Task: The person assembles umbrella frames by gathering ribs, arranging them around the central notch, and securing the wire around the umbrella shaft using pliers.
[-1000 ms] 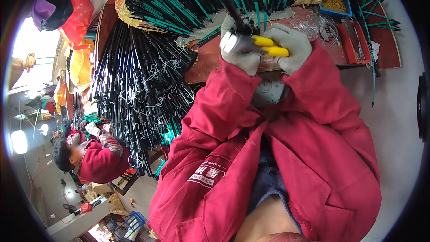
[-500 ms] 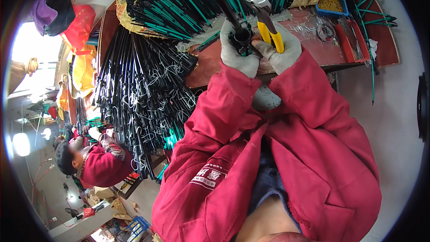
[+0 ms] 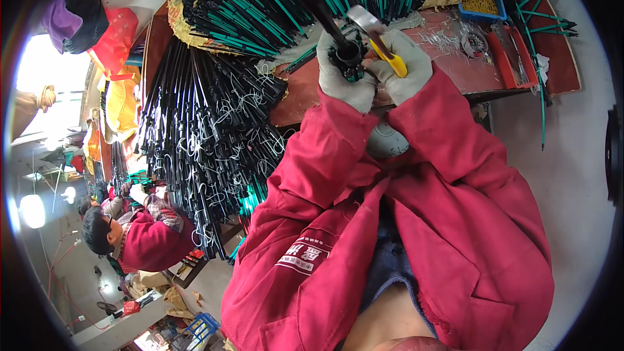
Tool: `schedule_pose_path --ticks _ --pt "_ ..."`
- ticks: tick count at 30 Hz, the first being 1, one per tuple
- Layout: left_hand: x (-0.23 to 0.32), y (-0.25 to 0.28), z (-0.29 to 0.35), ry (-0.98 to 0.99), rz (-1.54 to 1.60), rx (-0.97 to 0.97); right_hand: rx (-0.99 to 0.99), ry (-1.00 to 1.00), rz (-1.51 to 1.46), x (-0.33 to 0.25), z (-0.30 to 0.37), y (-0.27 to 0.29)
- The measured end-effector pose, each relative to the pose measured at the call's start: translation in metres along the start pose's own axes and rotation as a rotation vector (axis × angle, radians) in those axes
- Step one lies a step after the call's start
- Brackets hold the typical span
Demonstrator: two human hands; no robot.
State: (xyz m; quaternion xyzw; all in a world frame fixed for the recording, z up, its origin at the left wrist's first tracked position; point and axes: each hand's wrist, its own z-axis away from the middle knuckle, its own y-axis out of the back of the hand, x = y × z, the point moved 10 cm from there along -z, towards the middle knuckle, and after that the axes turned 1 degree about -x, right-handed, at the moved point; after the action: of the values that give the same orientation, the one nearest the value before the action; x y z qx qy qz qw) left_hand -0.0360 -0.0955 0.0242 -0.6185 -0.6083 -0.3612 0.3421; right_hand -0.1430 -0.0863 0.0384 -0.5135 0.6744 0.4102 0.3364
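My left hand (image 3: 342, 81), in a pale work glove, is closed around a black umbrella frame (image 3: 349, 51). Its dark shaft slants up and away from me, and a round socket end faces up beside the thumb. In my gloved right hand (image 3: 413, 68) is a pair of pliers with yellow handles (image 3: 392, 60). The broad silver head points up and left, close to the frame's shaft but seemingly apart from it. Both hands are side by side over the front edge of the red bench (image 3: 442, 58). My fingertips on the frame's underside are hidden.
Piles of black and green umbrella ribs (image 3: 273, 10) cover the bench's back. Black frames with white cords (image 3: 208, 123) hang at left. A blue bin (image 3: 482, 0), a red tray (image 3: 508, 58) and loose wire pieces (image 3: 442, 40) lie right. A co-worker (image 3: 149, 234) sits at left.
The pliers have turned in my right hand: their head has moved left and down towards the shaft, and the handles look closer together. My left hand has stayed nearly in place with the frame.
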Motion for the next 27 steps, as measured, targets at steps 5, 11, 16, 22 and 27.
schedule_pose_path --ticks 5,11,16,22,27 --pt "-0.01 0.029 0.003 0.16 0.048 0.107 -0.456 -0.357 0.078 0.007 0.026 0.016" --pt "-0.001 0.011 0.007 0.167 0.166 0.0 -0.652 -0.537 0.443 0.033 0.057 0.024" --pt "-0.033 0.0 0.011 0.531 0.756 -0.014 -0.498 -0.833 -0.124 0.06 0.086 0.023" --pt "-0.044 0.0 0.02 0.65 0.918 0.104 -0.704 -0.798 -0.019 0.029 0.076 0.011" --pt "-0.011 0.005 0.011 0.201 0.209 -0.106 -0.776 -0.834 0.102 0.025 0.066 0.016"
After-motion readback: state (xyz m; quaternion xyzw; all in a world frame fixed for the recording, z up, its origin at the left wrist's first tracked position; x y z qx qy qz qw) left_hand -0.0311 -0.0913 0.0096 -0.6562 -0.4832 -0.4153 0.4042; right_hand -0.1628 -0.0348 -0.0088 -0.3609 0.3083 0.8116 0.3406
